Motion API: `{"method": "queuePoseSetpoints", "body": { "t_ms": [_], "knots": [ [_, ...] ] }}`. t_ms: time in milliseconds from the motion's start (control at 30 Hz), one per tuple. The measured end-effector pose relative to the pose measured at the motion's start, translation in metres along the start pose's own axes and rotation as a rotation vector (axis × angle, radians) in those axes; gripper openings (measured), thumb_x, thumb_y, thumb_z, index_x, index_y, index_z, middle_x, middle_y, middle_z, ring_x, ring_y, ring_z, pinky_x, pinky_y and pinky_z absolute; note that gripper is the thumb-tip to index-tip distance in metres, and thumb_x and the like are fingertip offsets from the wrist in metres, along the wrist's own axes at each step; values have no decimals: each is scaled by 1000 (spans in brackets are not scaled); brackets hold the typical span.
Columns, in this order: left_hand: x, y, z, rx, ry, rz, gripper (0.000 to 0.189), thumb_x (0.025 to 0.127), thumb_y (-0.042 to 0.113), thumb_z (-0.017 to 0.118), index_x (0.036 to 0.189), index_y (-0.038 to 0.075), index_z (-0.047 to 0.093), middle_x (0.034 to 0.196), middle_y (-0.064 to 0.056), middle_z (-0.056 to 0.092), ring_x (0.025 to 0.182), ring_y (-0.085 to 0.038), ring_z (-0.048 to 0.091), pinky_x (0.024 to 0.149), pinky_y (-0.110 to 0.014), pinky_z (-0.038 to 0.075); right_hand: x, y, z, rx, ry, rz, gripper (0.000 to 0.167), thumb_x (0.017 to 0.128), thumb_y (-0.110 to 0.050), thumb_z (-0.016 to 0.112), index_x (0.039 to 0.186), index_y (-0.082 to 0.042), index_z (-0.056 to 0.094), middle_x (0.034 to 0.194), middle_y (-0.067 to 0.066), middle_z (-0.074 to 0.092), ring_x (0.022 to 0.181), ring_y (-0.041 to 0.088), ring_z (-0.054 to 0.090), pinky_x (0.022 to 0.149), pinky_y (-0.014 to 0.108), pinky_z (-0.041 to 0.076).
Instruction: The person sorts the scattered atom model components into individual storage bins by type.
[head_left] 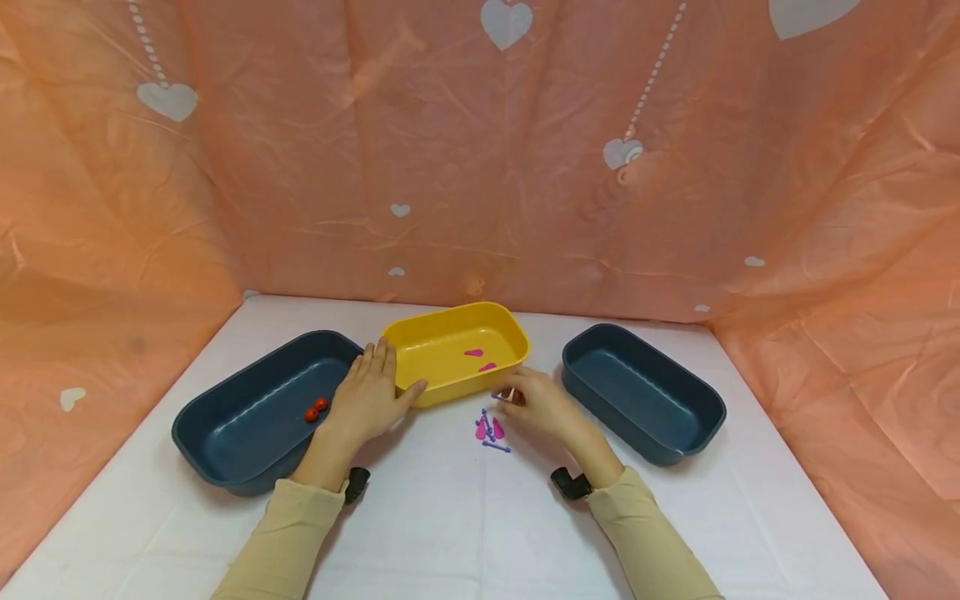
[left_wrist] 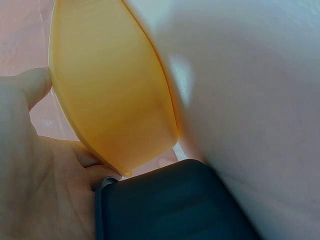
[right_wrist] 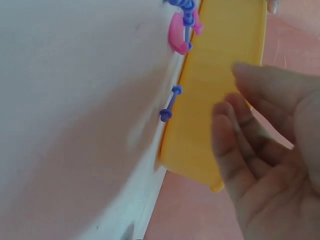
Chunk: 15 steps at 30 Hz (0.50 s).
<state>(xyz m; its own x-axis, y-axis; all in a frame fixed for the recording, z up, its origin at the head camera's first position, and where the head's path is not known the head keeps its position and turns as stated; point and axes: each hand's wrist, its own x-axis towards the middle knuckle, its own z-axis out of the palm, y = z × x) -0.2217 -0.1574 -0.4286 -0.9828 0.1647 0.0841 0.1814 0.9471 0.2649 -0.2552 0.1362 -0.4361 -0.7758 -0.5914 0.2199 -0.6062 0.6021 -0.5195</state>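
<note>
Sleeves point(head_left: 287, 533) nearest, our left hand point(head_left: 367, 392) rests straight-fingered against the yellow bin point(head_left: 459, 388), while our loosely curved, seemingly empty right hand point(head_left: 543, 404), bumping, could scatter the purple stick point(right_wrist: 171, 104) beside it.

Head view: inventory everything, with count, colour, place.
Outer oblong plastic tubs: 2, dark blue, left, right.
Middle oblong plastic tub: 1, yellow, between them.
Small round pieces: 2, red, in left tub.
Teardrop plastic pieces: 4, pink, two in middle tub, two outside.
Slim plastic rods: several, overlapping, purple, near middle tub.
Cloth: 1, white, underneath.
Hanging sheet: 1, orange with pale hearts, around.
Sleeves: 2, tan, foreground.
Wrist devices: 2, black, beside sleeves.
Left hand: 1, on middle tub.
Right hand: 1, by rods.
</note>
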Motion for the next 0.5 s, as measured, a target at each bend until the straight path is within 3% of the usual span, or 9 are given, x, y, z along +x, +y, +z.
{"method": "queuePoseSetpoints", "body": {
  "t_ms": [233, 500],
  "knots": [
    [1, -1, -2, 5, 2, -1, 92, 107, 56, 46, 157, -17, 20, 168, -33, 13, 156, -49, 14, 128, -56, 12, 1, 2, 4, 0, -138, -7, 18, 91, -6, 78, 109, -5, 76, 94, 1, 67, 83, 14, 58, 78, 25, 55],
    [1, -1, -1, 3, -9, 0, 93, 107, 57, 45, 157, -16, 19, 168, -33, 12, 156, -49, 13, 128, -56, 12, -1, 1, 7, 0, -218, 29, 21, 91, -11, 81, 110, -5, 77, 91, -2, 64, 80, 12, 57, 75, 23, 54]
  ]
}}
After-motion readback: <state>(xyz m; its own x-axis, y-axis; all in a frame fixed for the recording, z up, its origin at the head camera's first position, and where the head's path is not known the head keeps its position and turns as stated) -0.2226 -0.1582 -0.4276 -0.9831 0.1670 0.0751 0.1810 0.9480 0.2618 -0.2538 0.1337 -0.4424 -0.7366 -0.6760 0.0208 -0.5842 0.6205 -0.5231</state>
